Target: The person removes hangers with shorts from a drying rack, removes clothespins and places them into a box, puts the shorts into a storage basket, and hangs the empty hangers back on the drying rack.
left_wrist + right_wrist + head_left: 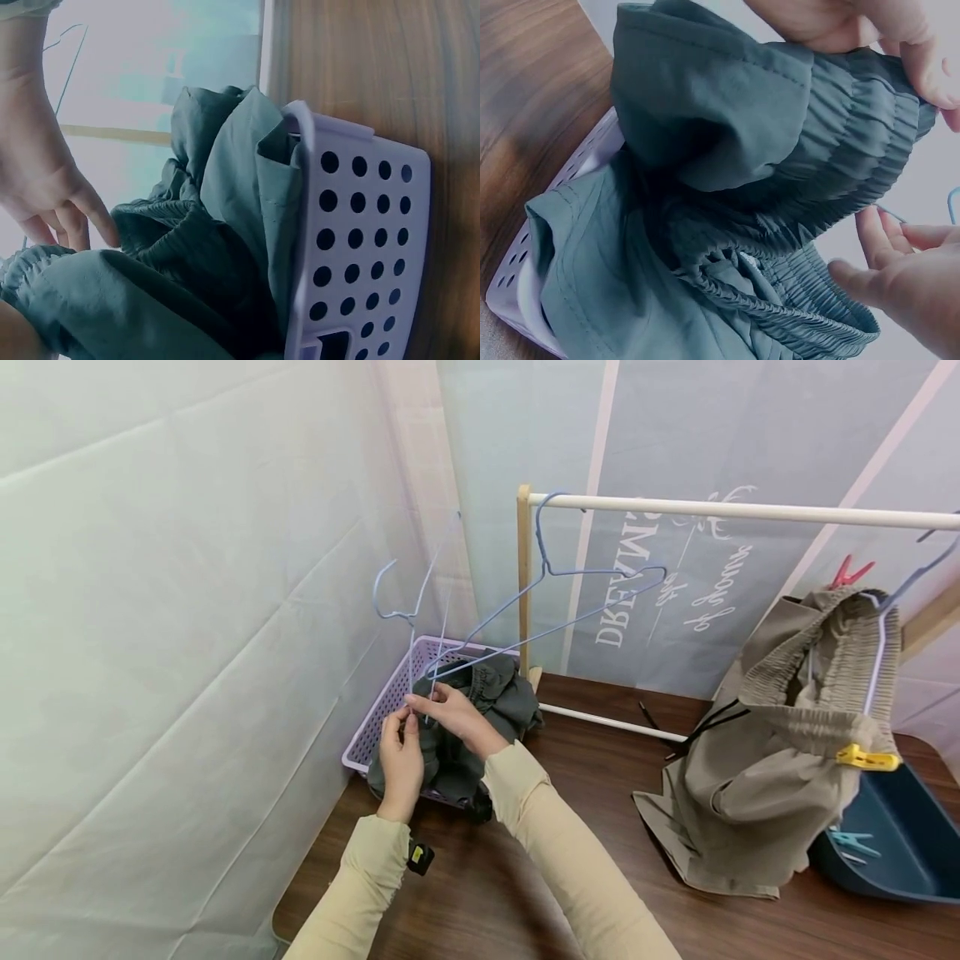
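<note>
Both hands are together over the lilac basket (382,714), which holds dark green elastic-waisted trousers (498,693). My left hand (401,764) is on the near-left side; in the right wrist view its thumb and fingers grip the gathered waistband (862,124). My right hand (457,718) is beside it, its fingertips pinching the thin wire of a blue hanger (422,593). That hanger stands tilted, hook up and to the left, its lower part passing down between the hands. In the left wrist view, my right hand (37,161) reaches over the waistband.
A second blue hanger (540,585) hangs from the white rail (705,508), overlapping the basket in the head view. Grey-brown trousers (757,777) hang at right with a yellow clip (866,757) and a red clip (850,572). Behind them is a dark blue bin (900,835) containing pegs.
</note>
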